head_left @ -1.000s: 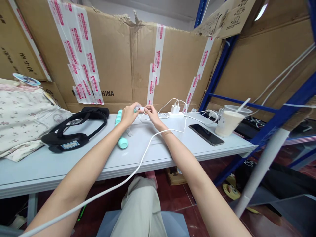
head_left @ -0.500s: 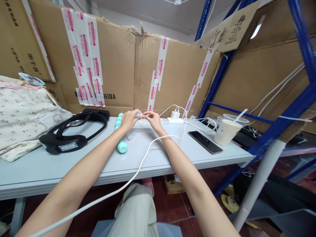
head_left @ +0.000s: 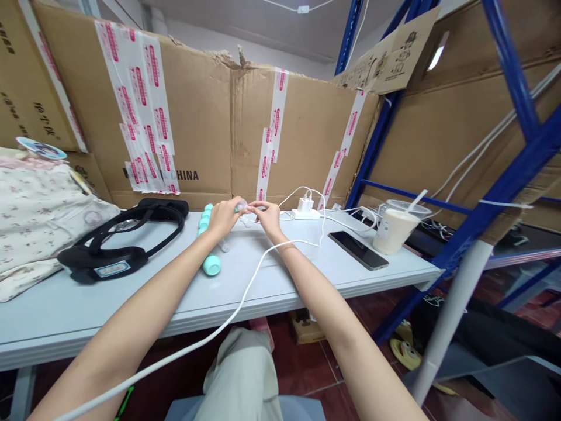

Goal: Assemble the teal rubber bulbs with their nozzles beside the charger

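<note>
Above the back half of the table, my left hand (head_left: 224, 217) is closed round a small clear-and-mint piece (head_left: 241, 205), its exact kind too small to tell. My right hand (head_left: 269, 218) is pinched at the right end of that piece, fingertips almost touching the left ones; what lies between them is hidden. Mint-green round pieces (head_left: 205, 220) stand in a row beside my left wrist, partly behind it. Closer to the front is another mint-green rounded piece (head_left: 211, 265). A clear piece (head_left: 224, 245) lies by the left wrist, and more clear bits (head_left: 246, 222) lie under the hands.
A black headset (head_left: 118, 251) and a floral cloth bag (head_left: 39, 216) occupy the left. On the right are a phone (head_left: 358, 250), a drink cup with straw (head_left: 397, 228) and a power strip with charger (head_left: 305, 211). A white cable (head_left: 245, 298) crosses over my right wrist.
The view has shifted slightly, moving the scene a little leftward. Both hands stay together at the same piece, with only slight finger movement.
</note>
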The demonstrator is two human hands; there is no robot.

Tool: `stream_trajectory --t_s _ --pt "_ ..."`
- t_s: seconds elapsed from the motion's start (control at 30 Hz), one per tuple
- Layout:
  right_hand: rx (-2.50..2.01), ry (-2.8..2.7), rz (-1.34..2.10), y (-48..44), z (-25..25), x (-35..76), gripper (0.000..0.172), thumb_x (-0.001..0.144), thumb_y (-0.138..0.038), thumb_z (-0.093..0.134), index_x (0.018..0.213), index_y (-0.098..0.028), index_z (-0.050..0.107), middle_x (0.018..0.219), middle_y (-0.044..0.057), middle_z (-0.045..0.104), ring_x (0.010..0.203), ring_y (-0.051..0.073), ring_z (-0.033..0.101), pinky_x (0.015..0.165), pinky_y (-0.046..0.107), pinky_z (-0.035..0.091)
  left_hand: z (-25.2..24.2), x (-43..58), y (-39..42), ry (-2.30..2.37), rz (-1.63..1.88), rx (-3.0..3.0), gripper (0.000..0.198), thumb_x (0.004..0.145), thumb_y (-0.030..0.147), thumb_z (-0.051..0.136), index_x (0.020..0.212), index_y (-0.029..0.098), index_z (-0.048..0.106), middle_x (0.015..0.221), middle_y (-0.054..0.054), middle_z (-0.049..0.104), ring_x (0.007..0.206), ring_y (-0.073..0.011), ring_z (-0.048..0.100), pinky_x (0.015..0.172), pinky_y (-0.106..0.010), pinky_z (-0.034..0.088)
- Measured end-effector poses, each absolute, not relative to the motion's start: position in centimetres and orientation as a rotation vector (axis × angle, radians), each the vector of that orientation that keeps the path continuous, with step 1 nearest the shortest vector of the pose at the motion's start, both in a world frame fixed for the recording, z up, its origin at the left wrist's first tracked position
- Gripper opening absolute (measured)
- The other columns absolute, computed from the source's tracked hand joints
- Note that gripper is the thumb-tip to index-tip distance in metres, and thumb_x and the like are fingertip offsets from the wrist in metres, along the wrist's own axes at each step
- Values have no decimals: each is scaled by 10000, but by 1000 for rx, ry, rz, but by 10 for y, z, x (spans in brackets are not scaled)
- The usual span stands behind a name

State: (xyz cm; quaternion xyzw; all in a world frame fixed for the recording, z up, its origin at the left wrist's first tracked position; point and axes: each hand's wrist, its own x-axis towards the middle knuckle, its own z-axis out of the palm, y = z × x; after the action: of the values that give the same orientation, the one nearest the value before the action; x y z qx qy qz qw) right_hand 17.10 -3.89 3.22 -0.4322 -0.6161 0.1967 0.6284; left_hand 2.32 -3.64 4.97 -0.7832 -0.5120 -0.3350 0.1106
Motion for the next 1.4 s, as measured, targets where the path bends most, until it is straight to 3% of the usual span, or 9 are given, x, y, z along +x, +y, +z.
stream_trajectory --t_s 0.2,0.37,0.57,0.73,1.1,1.4 --pt "-976 -1461 309 -43 28 160 170 804 -354 602 843 -200 662 1002 20 662 610 88 608 667 236 488 51 16 -30 -1532 -1130 -2341 318 838 509 492 943 250 642 868 -41 713 875 -229 642 658 -265 374" --pt "-1089 -1411 225 -53 29 153 196 845 -364 563 895 -217 683 1024 24 662 723 122 618 746 263 484 55 15 -31 -1534 -1125 -2332 313 832 502 492 972 264 640 895 -35 712 896 -234 637 654 -262 373" --pt "-1048 -1346 431 -39 26 159 238 799 -402 612 865 -198 715 881 28 698 653 118 601 679 260 494 56 22 -38 -1565 -1078 -2252 266 841 443 496 986 273 640 904 -58 712 890 -251 640 670 -282 379" --pt "-1071 -1273 433 -29 17 160 314 762 -459 628 864 -181 734 877 36 709 687 119 576 644 245 489 52 24 -39 -1597 -1013 -2251 260 842 432 516 1006 269 635 915 -64 706 916 -253 630 716 -290 389" --pt "-1027 -1305 486 -31 19 165 266 735 -402 661 824 -164 739 850 33 717 710 137 582 646 251 477 52 26 -41 -1617 -1012 -2266 299 860 465 487 1020 252 621 937 -83 689 953 -281 610 742 -312 385" --pt "-914 -1223 510 -36 13 146 375 822 -460 557 1063 -220 714 1157 43 655 930 177 616 709 274 523 52 32 -40 -1662 -1088 -2264 313 882 455 443 1043 239 602 1018 -61 676 1038 -255 562 823 -300 372"
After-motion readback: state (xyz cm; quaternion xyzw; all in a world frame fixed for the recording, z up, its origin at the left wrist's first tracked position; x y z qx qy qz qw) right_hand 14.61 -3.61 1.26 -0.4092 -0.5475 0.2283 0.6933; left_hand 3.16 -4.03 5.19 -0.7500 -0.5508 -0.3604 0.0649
